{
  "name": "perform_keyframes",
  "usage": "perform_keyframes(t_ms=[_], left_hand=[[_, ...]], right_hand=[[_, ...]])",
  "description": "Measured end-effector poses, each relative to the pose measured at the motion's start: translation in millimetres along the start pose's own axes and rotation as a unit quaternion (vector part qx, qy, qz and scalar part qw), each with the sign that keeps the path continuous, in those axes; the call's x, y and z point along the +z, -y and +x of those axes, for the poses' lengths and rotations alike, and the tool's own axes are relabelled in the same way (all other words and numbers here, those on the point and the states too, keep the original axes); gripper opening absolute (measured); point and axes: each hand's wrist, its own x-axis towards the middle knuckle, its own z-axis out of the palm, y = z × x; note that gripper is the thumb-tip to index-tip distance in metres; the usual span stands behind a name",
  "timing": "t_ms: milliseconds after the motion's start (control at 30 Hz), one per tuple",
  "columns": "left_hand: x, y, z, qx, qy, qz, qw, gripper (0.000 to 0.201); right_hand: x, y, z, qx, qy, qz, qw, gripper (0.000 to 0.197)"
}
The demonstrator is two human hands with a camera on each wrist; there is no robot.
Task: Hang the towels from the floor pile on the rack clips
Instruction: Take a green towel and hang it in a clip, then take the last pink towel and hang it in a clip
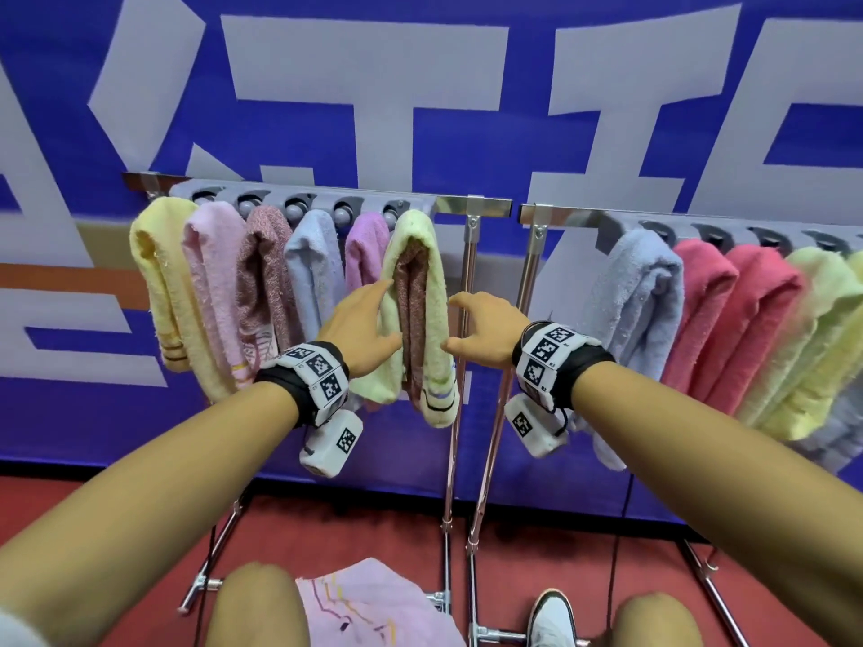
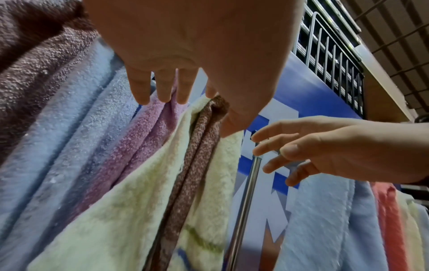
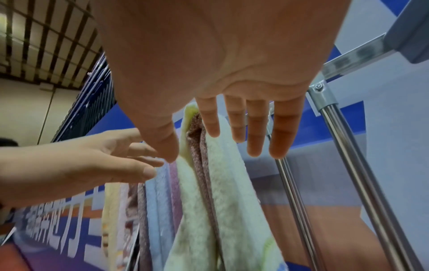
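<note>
Pale green terry towel (image 1: 422,291), soft, light, limp, hung from its clip; flanked by left hand (image 1: 362,326) and right hand (image 1: 485,329), fingers spread, nothing gripped; best pinched at the top fold.

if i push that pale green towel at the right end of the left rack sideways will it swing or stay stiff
The pale green towel looks soft and floppy: it drapes in loose folds, so it would likely swing. It hangs only from the top, so a hard push might tug it loose. Its terry pile probably is not slippery.

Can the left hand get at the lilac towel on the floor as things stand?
Probably yes. The left hand is open, resting only against the hung green towel, and the lilac towel lies uncovered between the knees; reaching it would mean bending down.
</note>
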Motion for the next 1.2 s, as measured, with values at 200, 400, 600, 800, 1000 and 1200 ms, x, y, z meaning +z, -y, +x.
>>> perform_keyframes(t_ms=[200,400,600,800,1000,1200], left_hand=[[47,13,-45,-0.001,0.12,0.13,0.984,0.092],[102,40,-95,0.015,0.222,0.269,0.937,0.086],[152,74,-124,-0.036,0.283,0.243,0.927,0.091],[195,101,-135,-0.113,0.314,0.157,0.929,0.09],[240,130,-132,-0.177,0.321,0.113,0.924,0.085],[299,145,-130,-0.165,0.321,0.12,0.925,0.084]], right_hand=[[51,-8,-32,-0.006,0.086,-0.046,0.995,0.081],[124,-24,-56,-0.018,0.161,-0.087,0.983,0.082],[197,-42,-60,-0.019,0.247,-0.085,0.965,0.088],[265,-60,-54,0.0,0.295,-0.062,0.954,0.087],[333,-89,-55,0.04,0.311,-0.013,0.95,0.083],[395,-120,-66,0.083,0.336,0.006,0.938,0.083]])
